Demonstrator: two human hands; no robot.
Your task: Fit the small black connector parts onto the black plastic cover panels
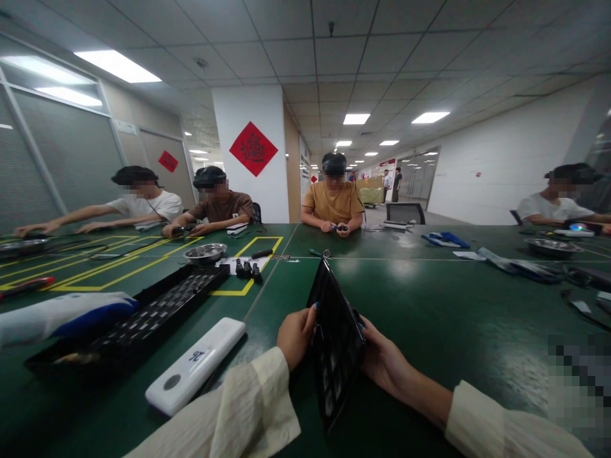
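Observation:
My left hand (296,334) and my right hand (382,356) grip a thin black tray (337,346) from opposite sides, standing it on edge above the green table. Rows of compartments show faintly on its dark face. My left thumb presses on the near face, with a bit of blue at its tip. Most of my right fingers are hidden behind the tray. Left of my left hand lies a white oblong device (195,369) marked with a number. Beyond it is a long black tray (162,312) holding many small pieces in rows.
A white and blue glove or sleeve (95,315) reaches over the long tray from the left. A metal bowl (205,253) and several small black parts (248,270) stand farther back. Several people sit around the green table (429,305). Blue cloth items (446,240) lie at right.

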